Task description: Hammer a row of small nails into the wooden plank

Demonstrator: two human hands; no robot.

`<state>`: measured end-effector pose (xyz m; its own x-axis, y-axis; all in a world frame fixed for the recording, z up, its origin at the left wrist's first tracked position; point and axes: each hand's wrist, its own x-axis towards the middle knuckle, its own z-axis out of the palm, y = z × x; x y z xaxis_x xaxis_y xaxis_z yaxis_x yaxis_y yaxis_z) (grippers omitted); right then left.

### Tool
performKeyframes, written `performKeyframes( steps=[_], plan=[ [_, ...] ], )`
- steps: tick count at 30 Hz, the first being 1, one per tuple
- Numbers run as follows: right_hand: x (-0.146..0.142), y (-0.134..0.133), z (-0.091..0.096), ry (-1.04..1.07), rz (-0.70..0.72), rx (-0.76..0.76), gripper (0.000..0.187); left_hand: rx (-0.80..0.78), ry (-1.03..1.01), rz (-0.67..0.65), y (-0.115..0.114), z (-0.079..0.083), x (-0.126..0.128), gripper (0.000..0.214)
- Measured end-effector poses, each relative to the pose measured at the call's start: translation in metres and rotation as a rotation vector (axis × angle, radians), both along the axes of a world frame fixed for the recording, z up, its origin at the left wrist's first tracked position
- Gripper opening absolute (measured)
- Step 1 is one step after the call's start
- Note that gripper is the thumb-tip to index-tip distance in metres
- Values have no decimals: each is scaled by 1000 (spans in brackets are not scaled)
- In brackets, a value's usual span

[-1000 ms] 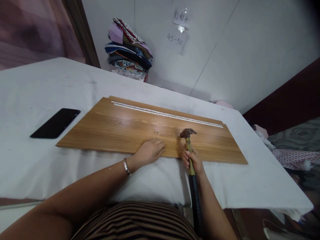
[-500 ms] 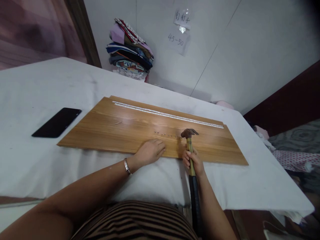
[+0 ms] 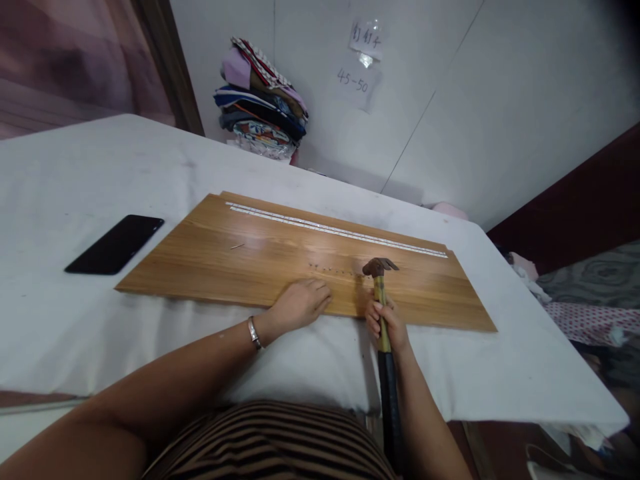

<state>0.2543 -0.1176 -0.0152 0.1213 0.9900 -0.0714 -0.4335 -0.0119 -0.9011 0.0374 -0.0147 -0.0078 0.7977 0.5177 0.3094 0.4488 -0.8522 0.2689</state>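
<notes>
A claw hammer (image 3: 383, 293) with a rusty head, yellowish shaft and black grip is in my right hand (image 3: 389, 325). My fingers wrap round the shaft below the head, which is over the right part of a wooden board (image 3: 195, 270). A short row of small nails (image 3: 336, 269) runs along the board's middle, left of the hammer head. My left hand (image 3: 303, 301) lies on the board's near edge below the row, fingers resting on the wood and holding nothing. One loose nail (image 3: 237, 247) lies on the board's left part.
Two white measuring strips (image 3: 330, 230) run along the board's far side. A black phone (image 3: 115, 245) lies to the left on the white-covered table (image 3: 175, 160). Folded clothes (image 3: 263, 100) are stacked at the wall, near handwritten paper signs (image 3: 357, 80).
</notes>
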Motion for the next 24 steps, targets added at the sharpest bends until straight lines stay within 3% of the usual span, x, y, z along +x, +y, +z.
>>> performKeyframes(
  steps=[24],
  plan=[
    [-1,-1,1,6,-3,11,29,10,27,1,0,1,0,22]
  ],
)
